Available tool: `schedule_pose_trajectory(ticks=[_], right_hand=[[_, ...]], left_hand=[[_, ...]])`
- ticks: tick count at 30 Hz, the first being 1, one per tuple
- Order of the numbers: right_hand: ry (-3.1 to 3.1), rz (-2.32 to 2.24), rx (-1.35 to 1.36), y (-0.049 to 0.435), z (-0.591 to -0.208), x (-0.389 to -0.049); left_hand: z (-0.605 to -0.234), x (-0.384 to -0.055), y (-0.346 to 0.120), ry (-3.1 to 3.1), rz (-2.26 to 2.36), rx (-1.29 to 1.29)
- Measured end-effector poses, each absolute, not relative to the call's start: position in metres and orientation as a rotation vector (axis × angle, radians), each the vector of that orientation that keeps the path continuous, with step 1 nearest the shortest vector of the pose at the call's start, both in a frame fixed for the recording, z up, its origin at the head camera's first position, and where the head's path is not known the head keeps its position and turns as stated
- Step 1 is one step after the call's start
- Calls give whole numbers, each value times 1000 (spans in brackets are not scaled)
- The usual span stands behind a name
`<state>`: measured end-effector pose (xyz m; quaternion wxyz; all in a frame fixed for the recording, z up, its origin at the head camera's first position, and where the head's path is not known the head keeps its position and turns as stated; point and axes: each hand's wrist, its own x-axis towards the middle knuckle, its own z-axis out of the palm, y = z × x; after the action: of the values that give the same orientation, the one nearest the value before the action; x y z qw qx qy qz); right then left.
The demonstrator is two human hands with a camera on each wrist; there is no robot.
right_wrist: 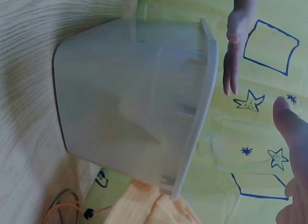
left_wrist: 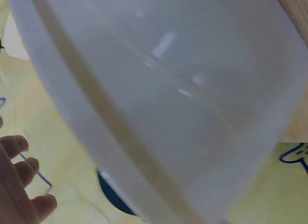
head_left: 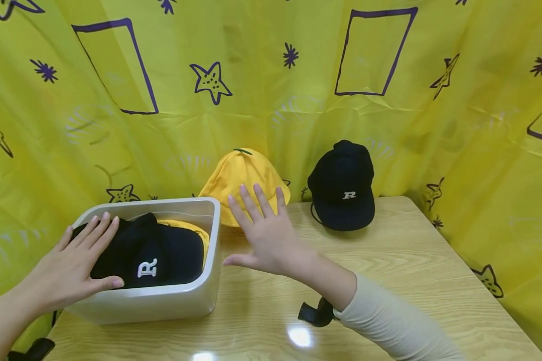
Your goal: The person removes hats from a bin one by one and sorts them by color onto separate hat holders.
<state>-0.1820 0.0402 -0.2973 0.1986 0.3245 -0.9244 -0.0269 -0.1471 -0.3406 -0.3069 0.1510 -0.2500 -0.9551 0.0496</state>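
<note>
A black cap with a white letter R [head_left: 146,268] lies in a white plastic bin [head_left: 162,301], with yellow fabric [head_left: 187,225] partly showing behind it. My left hand [head_left: 79,265] is held flat, fingers extended, over the bin's left side; in the right wrist view a gap separates this hand [right_wrist: 233,53] from the bin's rim. With fingers spread, my right hand [head_left: 271,245] is in the air over the table, right of the bin. Behind its fingertips sits a yellow hat [head_left: 248,173] with a small green stem. Neither hand holds anything.
Another black cap with an R [head_left: 343,183] stands at the back right of the wooden table [head_left: 388,281]. Yellow curtain [head_left: 262,75] with purple drawings closes off the back and sides. Dark bands [head_left: 318,313] are around the wrists.
</note>
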Motion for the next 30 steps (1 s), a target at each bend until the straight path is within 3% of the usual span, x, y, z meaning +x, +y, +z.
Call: schedule_pose_trajectory(ticks=[30], right_hand=[[-2677,-160,983,-25,-331,-168]], left_hand=[[-341,-144,-406,-2820,61,-588]])
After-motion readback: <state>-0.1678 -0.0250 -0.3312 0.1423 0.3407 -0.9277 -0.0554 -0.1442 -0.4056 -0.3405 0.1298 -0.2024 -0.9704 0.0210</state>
